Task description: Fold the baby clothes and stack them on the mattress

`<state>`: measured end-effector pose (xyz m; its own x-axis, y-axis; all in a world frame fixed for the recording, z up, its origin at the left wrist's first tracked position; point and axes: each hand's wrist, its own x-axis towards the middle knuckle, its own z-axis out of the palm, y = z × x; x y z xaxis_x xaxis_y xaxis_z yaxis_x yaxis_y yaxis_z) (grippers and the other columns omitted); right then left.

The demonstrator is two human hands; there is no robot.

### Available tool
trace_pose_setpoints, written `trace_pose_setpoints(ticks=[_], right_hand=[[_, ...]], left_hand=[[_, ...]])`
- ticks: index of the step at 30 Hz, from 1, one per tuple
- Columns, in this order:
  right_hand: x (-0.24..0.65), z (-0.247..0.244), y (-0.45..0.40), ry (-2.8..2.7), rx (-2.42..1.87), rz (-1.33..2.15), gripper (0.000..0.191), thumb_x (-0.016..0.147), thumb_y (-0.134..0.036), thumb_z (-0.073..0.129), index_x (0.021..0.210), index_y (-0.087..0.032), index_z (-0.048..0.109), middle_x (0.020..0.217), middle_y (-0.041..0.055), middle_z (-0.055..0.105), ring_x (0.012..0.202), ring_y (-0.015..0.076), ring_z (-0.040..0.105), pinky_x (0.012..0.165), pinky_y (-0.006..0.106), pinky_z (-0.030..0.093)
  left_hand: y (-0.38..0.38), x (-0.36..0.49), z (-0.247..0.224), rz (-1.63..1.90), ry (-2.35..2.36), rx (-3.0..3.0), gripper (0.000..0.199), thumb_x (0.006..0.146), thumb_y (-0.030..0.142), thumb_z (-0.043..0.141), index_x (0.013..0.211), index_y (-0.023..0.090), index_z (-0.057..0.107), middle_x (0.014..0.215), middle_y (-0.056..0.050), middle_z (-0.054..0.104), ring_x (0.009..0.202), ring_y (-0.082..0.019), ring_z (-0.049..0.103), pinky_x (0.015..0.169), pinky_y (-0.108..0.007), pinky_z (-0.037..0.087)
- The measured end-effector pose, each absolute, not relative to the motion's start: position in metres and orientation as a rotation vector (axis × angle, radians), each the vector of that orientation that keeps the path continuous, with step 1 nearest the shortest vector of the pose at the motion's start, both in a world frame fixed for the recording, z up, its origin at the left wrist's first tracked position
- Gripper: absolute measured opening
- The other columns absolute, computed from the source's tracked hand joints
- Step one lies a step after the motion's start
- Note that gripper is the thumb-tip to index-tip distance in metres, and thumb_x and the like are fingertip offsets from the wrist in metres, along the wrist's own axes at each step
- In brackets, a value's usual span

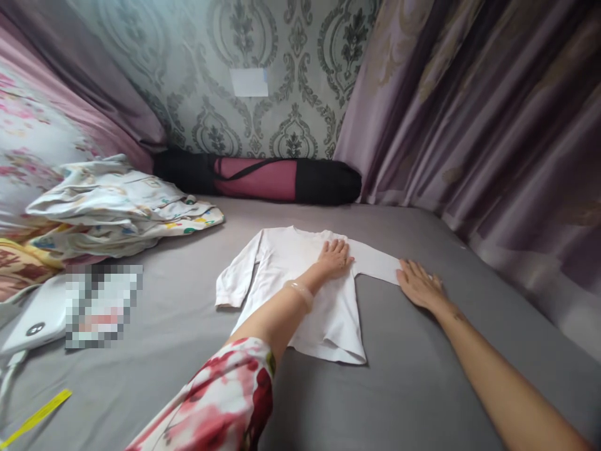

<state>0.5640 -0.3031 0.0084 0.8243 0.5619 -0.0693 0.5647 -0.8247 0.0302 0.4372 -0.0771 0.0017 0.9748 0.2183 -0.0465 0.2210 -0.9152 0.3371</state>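
A small white long-sleeved shirt (305, 266) lies spread on the grey bed sheet (404, 388), its neckline toward the wall. My left hand (335, 258) rests flat on the shirt near the shoulder on the right side, fingers spread. At the end of the right-hand sleeve, which is stretched out straight, my right hand (420, 283) lies flat over the cuff with its fingers extended. The other sleeve (235, 279) bends down beside the shirt's body. My left forearm covers part of the shirt's front and lower edge.
A black and maroon long bag (258, 178) lies along the patterned wall. Crumpled printed cloths (122, 200) are heaped at the left. Nearer, a white device (42, 313) with a cable sits beside a blurred-out item, with a yellow strip (37, 416) below. Purple curtains (451, 113) hang at the right.
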Motion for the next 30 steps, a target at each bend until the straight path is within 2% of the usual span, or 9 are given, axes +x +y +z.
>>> trace_pose_setpoints(ticks=[4,6,8,11,17,20,24,27,30], right_hand=[[0.548,0.026,-0.268,0.945,2.889,-0.004,0.055,0.095,-0.031,0.021,0.144,-0.013,0.040,0.154,0.0179,0.030,0.143,0.0310,0.024,0.114,0.059,0.014],[0.528,0.032,-0.230,1.242,2.836,0.041,0.056,0.095,-0.027,0.022,0.146,-0.008,0.036,0.156,0.0181,0.025,0.145,0.0301,0.019,0.115,0.057,0.013],[0.505,0.032,-0.188,1.483,2.838,-0.071,0.058,0.095,-0.029,0.023,0.148,-0.007,0.029,0.156,0.0171,0.026,0.144,0.0280,0.021,0.116,0.051,0.017],[0.479,0.024,-0.138,1.589,2.890,-0.166,0.061,0.096,-0.035,0.025,0.150,-0.007,0.023,0.158,0.0159,0.019,0.146,0.0266,0.015,0.117,0.047,0.013],[0.475,0.003,-0.111,1.494,2.986,-0.163,0.062,0.097,-0.041,0.024,0.150,-0.008,0.022,0.159,0.0182,0.015,0.146,0.0277,0.015,0.116,0.049,0.014],[0.478,0.007,-0.109,1.517,3.018,-0.089,0.057,0.097,-0.037,0.024,0.147,-0.008,0.028,0.157,0.0187,0.022,0.144,0.0270,0.022,0.115,0.048,0.017],[0.460,0.021,-0.086,1.684,3.077,0.058,0.049,0.097,-0.027,0.023,0.139,-0.010,0.041,0.149,0.0158,0.039,0.138,0.0248,0.034,0.113,0.040,0.024],[0.436,0.026,-0.056,1.894,3.030,-0.080,0.045,0.096,-0.021,0.026,0.134,-0.013,0.048,0.140,0.0130,0.050,0.131,0.0227,0.044,0.110,0.034,0.030],[0.414,0.024,-0.026,2.028,2.983,-0.242,0.045,0.095,-0.019,0.028,0.133,-0.012,0.051,0.137,0.0129,0.054,0.128,0.0202,0.047,0.109,0.029,0.032]], left_hand=[[-0.066,0.417,0.023,0.004,0.255,2.705,0.060,0.096,0.043,0.031,0.145,0.009,0.030,0.157,-0.019,0.022,0.146,-0.027,0.019,0.116,-0.045,0.022],[-0.057,0.394,0.030,0.112,0.217,2.724,0.055,0.094,0.037,0.040,0.141,0.009,0.036,0.153,-0.020,0.031,0.141,-0.027,0.029,0.113,-0.042,0.029],[-0.045,0.365,0.035,0.229,0.221,2.743,0.049,0.091,0.033,0.045,0.136,0.012,0.042,0.145,-0.018,0.041,0.134,-0.028,0.040,0.108,-0.041,0.036],[-0.020,0.312,0.041,0.343,0.353,2.745,0.043,0.091,0.031,0.048,0.130,0.015,0.047,0.133,-0.016,0.052,0.122,-0.027,0.050,0.102,-0.041,0.042],[0.021,0.197,0.056,0.463,0.810,2.614,0.028,0.089,0.030,0.050,0.114,0.018,0.057,0.104,-0.010,0.061,0.102,-0.024,0.056,0.093,-0.038,0.046],[0.019,0.153,0.058,0.362,0.709,2.561,0.027,0.088,0.037,0.053,0.110,0.022,0.058,0.102,-0.008,0.061,0.095,-0.021,0.057,0.087,-0.034,0.047],[0.013,0.128,0.053,0.157,0.548,2.613,0.038,0.081,0.045,0.064,0.113,0.024,0.059,0.111,-0.008,0.059,0.099,-0.022,0.056,0.088,-0.033,0.046],[0.013,0.129,0.049,0.120,0.498,2.680,0.032,0.082,0.041,0.064,0.110,0.025,0.063,0.111,-0.007,0.060,0.100,-0.023,0.056,0.087,-0.032,0.045],[0.014,0.132,0.048,0.169,0.430,2.715,0.019,0.088,0.031,0.054,0.099,0.025,0.068,0.105,-0.006,0.063,0.096,-0.021,0.058,0.085,-0.030,0.044]])
